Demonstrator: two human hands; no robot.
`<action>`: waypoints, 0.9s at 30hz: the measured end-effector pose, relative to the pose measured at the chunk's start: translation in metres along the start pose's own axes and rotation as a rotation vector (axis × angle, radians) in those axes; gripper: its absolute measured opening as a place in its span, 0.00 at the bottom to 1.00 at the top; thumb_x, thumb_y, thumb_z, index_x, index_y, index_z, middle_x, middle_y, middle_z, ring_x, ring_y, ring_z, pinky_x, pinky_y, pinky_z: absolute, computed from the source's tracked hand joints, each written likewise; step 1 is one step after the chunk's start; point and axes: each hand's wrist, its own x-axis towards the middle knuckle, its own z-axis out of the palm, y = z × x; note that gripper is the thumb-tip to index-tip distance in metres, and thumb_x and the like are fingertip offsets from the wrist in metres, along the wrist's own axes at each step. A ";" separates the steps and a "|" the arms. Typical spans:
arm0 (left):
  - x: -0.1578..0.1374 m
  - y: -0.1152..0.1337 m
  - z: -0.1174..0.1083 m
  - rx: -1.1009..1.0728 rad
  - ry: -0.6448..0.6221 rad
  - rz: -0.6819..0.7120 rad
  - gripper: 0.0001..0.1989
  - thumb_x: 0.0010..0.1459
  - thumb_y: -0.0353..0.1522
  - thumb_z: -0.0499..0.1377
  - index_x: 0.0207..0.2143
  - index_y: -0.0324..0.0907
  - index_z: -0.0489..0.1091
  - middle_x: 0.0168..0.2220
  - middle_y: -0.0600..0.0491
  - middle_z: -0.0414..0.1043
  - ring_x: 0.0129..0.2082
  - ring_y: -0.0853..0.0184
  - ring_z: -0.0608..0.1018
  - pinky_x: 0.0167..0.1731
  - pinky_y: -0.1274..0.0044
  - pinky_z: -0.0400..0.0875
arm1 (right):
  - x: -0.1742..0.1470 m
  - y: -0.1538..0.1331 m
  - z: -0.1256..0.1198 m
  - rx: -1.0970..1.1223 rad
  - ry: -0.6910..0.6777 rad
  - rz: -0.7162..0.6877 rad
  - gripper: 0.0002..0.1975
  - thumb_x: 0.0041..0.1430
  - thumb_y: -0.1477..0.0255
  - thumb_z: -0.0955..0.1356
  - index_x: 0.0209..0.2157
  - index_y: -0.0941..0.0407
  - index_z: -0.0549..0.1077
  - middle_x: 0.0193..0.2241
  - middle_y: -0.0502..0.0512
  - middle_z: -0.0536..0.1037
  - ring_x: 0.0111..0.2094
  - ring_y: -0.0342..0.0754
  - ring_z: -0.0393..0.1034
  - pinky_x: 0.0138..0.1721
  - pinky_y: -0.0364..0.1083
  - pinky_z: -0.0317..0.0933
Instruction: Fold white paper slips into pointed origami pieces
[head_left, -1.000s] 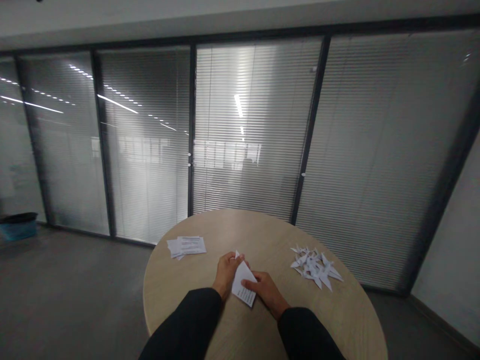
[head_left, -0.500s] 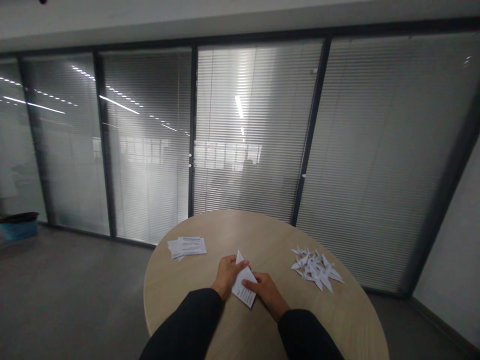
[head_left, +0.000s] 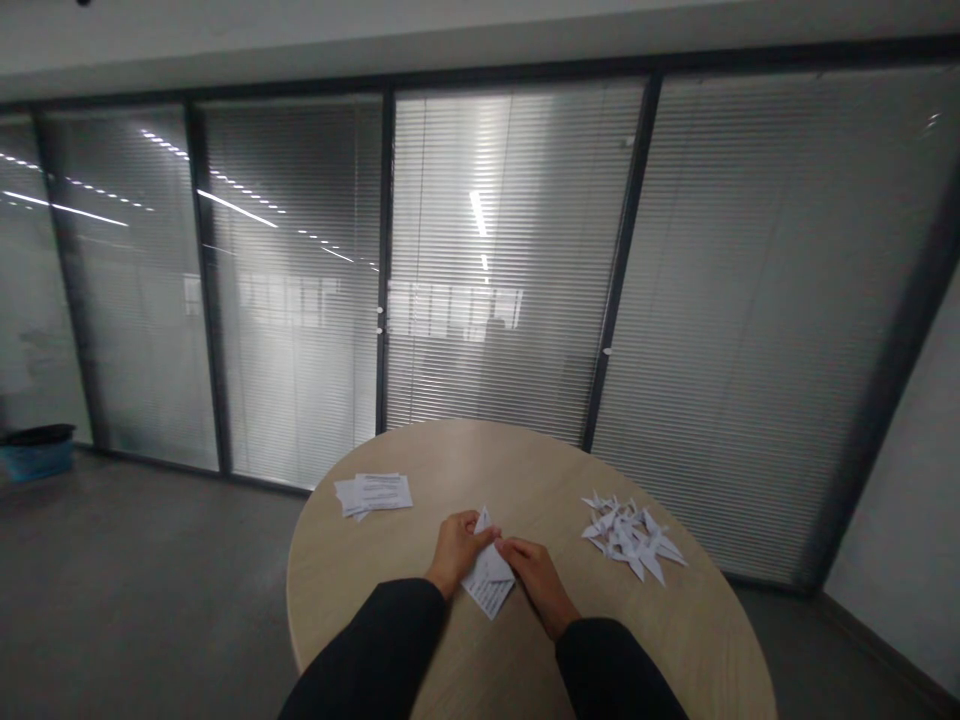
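Note:
Between my hands is a folded sheet of paper (head_left: 491,590), white with printed lines, its narrow tip pointing away from me. My left hand (head_left: 454,553) grips its left side, the thumb lying across near the tip. From the right, my right hand (head_left: 538,578) pinches the upper right edge, its fingertips close to my left thumb. Both hands are closed on the paper, just above the table. A pile of pointed folded paper shapes (head_left: 634,538) lies to the right of my right hand. Flat printed paper sheets (head_left: 382,491) overlap at the left.
The round wooden table (head_left: 480,450) has its curved edge on both sides. Beyond it stands a glass partition with blinds (head_left: 502,370) and dark frames. A blue bin (head_left: 37,458) with a black liner sits on the floor at far left.
A flap on the paper has shifted, and more print shows on it now. My right hand has moved up from the paper's lower face to its upper right edge. My left hand stays about where it was.

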 end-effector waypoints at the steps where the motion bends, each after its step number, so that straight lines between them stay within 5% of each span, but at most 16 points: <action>1: 0.000 0.000 0.000 0.030 -0.006 0.017 0.14 0.34 0.37 0.69 0.17 0.38 0.69 0.15 0.56 0.67 0.15 0.72 0.68 0.15 0.82 0.56 | 0.000 0.000 0.000 0.007 0.003 0.007 0.23 0.43 0.51 0.70 0.21 0.60 0.74 0.20 0.51 0.73 0.25 0.47 0.65 0.27 0.44 0.56; 27: -0.009 0.023 -0.004 -0.192 0.011 -0.060 0.18 0.34 0.40 0.70 0.20 0.33 0.72 0.18 0.49 0.73 0.16 0.69 0.72 0.17 0.79 0.63 | 0.002 -0.001 -0.001 -0.051 0.019 -0.073 0.20 0.47 0.56 0.68 0.19 0.60 0.74 0.18 0.51 0.73 0.24 0.46 0.65 0.26 0.43 0.56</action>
